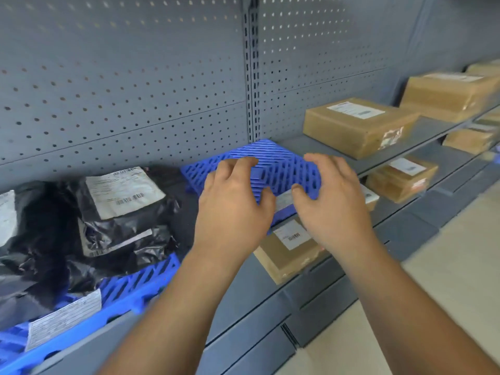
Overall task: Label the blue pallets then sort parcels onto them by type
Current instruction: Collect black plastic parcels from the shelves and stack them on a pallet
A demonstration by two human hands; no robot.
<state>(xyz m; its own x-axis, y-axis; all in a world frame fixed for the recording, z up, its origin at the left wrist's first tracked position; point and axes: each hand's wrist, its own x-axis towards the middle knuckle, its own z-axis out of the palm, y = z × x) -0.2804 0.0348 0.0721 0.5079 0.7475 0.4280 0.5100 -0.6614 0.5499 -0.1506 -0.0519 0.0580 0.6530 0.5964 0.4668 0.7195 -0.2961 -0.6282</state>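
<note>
A small blue slatted pallet (273, 163) lies on the grey shelf (422, 131) against the pegboard. My left hand (232, 201) and my right hand (332, 198) both curl over its near edge, fingers on top and thumbs on the front face. Between the two thumbs shows a pale label strip (284, 200) on that front edge. To the left, a second blue pallet (135, 290) carries several black poly-bag parcels (119, 212), and a white label (65, 318) lies on its front edge.
Brown cardboard parcels stand on the shelf to the right (357, 125) and farther back (449, 96). More boxes sit on the lower shelf (289, 250) (403, 177). The grey pegboard wall (135, 90) closes the back. Pale floor (446, 266) lies to the right.
</note>
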